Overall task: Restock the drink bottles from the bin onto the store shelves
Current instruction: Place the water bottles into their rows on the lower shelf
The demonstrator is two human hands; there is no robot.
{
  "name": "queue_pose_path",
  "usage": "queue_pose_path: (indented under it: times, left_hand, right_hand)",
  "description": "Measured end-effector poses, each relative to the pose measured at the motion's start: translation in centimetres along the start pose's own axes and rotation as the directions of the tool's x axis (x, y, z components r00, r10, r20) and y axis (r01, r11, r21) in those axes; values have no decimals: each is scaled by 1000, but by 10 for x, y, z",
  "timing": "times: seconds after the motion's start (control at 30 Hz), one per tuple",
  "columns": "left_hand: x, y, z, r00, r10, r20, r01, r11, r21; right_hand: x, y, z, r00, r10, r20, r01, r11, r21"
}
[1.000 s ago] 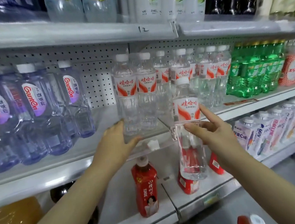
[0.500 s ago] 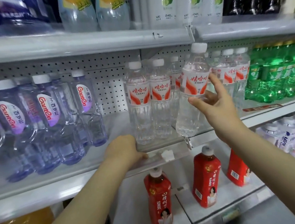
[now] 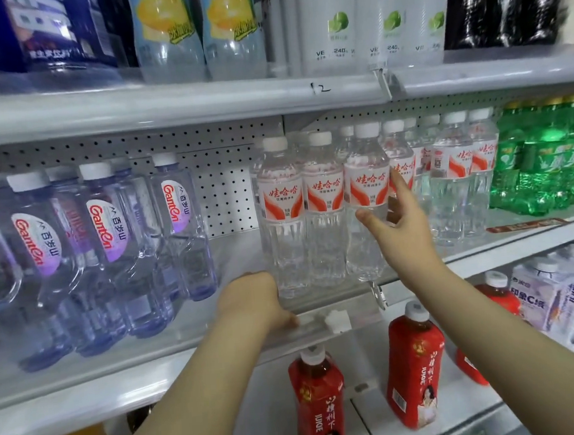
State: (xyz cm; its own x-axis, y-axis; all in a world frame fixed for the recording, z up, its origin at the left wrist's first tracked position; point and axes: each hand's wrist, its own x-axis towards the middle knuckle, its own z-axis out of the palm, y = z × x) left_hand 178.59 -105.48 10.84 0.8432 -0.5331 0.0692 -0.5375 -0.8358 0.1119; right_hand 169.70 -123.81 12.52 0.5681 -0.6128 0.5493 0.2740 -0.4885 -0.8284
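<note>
Restock, middle shelf: one water bottle going into the front row.

Right hand (image 3: 400, 232) grasps the clear plastic water bottle with white cap and red-and-white label (image 3: 367, 190), thumb on the near face below the label, fingers (image 3: 400, 182) round its right side. The water bottle is upright, base at or just above the grey metal middle shelf (image 3: 233, 256), touching the right one of two matching bottles (image 3: 323, 194). The mid-height grip, I judge, lets the hand steer it flush into line, label outward. Left hand (image 3: 252, 297) rests on the clear plastic price rail (image 3: 348, 310) near the leftmost bottle's base, likely as a brace. Its fingers are hidden, so I cannot tell whether it clutches or merely presses. Bin not in view. Red juice bottles (image 3: 415, 361) stand on the shelf below.
</note>
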Motion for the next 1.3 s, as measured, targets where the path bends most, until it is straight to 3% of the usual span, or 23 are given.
queue_pose_path:
  times: [0.47, 0.8, 1.0, 1.3]
  left_hand:
    - [1, 1, 0, 1000, -1, 18, 1, 1000, -6]
    - [1, 1, 0, 1000, -13, 24, 14, 1000, -5]
    - [1, 1, 0, 1000, 5, 18, -5, 1000, -1]
    - [-4, -5, 4, 999, 23, -26, -23, 1000, -2]
  right_hand:
    - [5, 7, 5, 999, 29, -29, -35, 968, -250]
    - [-9, 23, 5, 996, 86, -10, -85, 954, -287]
    - [-12, 39, 11, 996, 26, -84, -50, 955, -294]
    - [-15, 47, 14, 997, 25, -76, -48, 946, -319]
